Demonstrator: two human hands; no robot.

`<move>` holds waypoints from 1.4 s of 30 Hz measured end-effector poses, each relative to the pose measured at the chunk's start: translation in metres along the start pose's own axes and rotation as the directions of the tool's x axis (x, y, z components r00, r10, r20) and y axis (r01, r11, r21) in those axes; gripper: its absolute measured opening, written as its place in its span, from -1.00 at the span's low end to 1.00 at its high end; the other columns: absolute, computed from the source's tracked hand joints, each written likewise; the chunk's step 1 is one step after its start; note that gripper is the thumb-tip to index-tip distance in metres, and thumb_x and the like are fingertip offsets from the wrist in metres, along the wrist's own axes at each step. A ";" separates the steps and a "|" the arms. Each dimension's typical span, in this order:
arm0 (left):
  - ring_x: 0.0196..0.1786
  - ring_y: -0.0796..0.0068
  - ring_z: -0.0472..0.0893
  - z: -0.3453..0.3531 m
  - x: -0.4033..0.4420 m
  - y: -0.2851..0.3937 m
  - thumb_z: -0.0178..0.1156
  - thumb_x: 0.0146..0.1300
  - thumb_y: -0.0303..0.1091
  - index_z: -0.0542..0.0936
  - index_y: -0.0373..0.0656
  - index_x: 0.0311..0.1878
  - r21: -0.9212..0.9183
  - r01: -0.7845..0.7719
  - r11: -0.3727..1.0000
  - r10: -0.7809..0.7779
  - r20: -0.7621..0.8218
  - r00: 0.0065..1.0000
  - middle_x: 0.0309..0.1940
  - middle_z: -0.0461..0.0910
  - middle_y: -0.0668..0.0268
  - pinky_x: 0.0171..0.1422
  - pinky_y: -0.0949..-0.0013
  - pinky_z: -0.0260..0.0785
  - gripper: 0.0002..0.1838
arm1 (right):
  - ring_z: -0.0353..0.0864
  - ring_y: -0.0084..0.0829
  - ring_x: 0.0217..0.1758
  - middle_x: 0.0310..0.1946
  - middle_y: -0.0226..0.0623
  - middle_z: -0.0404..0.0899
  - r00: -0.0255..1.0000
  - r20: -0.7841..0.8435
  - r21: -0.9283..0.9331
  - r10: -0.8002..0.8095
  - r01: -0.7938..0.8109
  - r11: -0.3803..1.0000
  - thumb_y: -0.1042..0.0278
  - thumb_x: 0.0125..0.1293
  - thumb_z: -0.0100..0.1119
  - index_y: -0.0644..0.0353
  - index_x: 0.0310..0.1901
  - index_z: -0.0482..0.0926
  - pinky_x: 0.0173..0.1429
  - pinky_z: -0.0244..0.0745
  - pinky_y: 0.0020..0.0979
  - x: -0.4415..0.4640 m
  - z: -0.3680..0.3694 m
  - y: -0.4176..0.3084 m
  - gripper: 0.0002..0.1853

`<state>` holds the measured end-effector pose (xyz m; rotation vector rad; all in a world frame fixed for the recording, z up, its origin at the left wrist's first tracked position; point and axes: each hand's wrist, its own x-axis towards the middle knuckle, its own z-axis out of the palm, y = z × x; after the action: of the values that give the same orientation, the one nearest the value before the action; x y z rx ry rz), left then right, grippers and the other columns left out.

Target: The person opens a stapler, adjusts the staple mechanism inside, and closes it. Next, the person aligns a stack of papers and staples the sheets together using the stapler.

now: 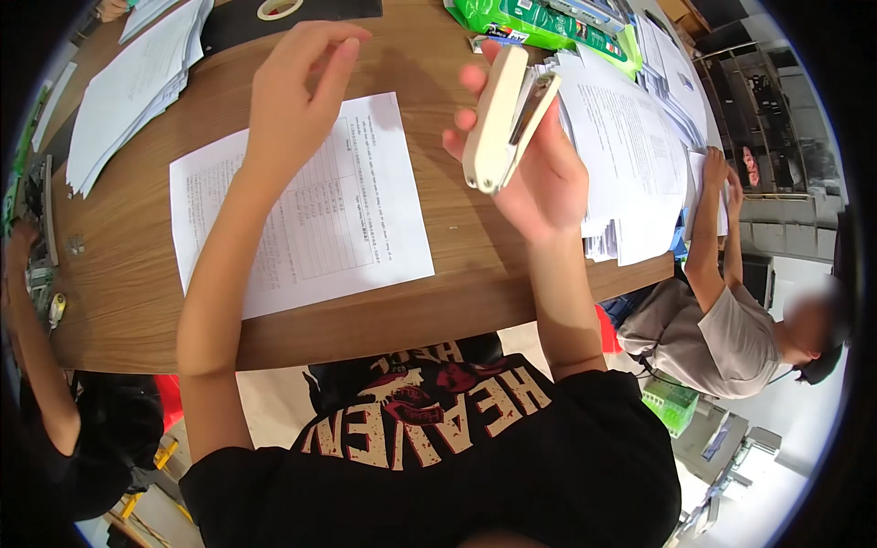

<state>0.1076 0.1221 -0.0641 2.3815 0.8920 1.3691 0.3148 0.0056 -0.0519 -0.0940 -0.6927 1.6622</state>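
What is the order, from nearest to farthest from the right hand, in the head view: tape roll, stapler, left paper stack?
From the right hand:
1. Stapler: held in it.
2. Tape roll: leftward, at the view's top edge.
3. Left paper stack: farther left, beyond the tape roll.

Print on the sheet [343, 215] beneath the left hand [297, 105] is too small to read; the shirt [434, 457] behind both hands [553, 183] shows HEAVEN and, perhaps, a word starting HE.
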 end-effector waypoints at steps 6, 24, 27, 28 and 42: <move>-0.10 0.59 0.55 -0.026 -0.001 0.095 0.29 0.24 -0.40 0.56 -0.10 0.13 -0.610 0.510 0.606 -0.257 0.457 0.851 -0.05 0.52 0.38 -0.08 0.49 0.44 -0.62 | 0.58 -0.50 -0.05 0.05 -0.17 0.51 0.975 -0.183 -0.735 -0.122 -0.053 0.676 0.10 0.57 -0.25 0.09 0.33 0.19 -0.04 0.53 -0.52 -0.006 0.038 0.004 -0.58; 0.02 0.39 0.58 -0.056 -0.076 0.148 0.30 0.14 -0.63 0.55 -0.30 0.07 -0.501 0.246 0.830 -0.257 0.049 0.965 -0.01 0.56 0.19 -0.01 0.46 0.52 -0.61 | 0.44 -0.49 -0.41 -0.19 -0.23 0.56 0.862 0.477 -0.866 -0.170 0.428 -0.258 0.27 0.12 0.42 0.29 0.06 0.49 -0.37 0.36 -0.54 -0.028 0.089 0.008 -0.49; 0.09 0.28 0.58 -0.055 -0.086 0.148 0.27 0.22 -0.54 0.51 -0.27 0.12 -0.498 0.208 0.842 -0.239 0.002 0.971 0.05 0.52 0.17 0.04 0.36 0.57 -0.62 | 0.43 -0.54 -0.49 -0.21 -0.18 0.54 0.853 0.498 -0.845 -0.154 0.437 -0.309 0.28 0.23 0.33 0.28 0.01 0.47 -0.48 0.34 -0.60 -0.036 0.090 0.007 -0.60; 0.14 0.21 0.56 -0.059 -0.088 0.146 0.23 0.28 -0.48 0.45 -0.24 0.17 -0.706 0.172 0.687 -0.360 -0.126 0.924 0.08 0.50 0.16 0.05 0.28 0.59 -0.60 | 0.54 -0.47 -0.42 -0.17 -0.10 0.55 0.864 0.363 -0.912 -0.348 0.406 0.059 0.43 0.28 0.23 0.27 -0.04 0.42 -0.42 0.46 -0.54 -0.042 0.086 0.004 -0.72; -0.20 0.58 0.52 -0.037 -0.098 0.154 -0.09 0.50 -0.03 0.20 -0.23 0.40 -0.997 0.048 0.056 -0.628 0.002 0.778 -0.12 0.53 0.27 -0.09 0.45 0.46 -0.42 | 0.56 -0.36 0.03 -0.03 -0.23 0.57 0.990 0.117 -0.934 -0.082 0.138 0.330 0.62 0.13 0.26 0.26 0.02 0.52 0.10 0.46 -0.34 -0.061 0.071 0.018 -0.63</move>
<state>0.0988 -0.0619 -0.0359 0.6852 0.3134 1.5290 0.2828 -0.0787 -0.0222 -0.8432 -1.6260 0.8984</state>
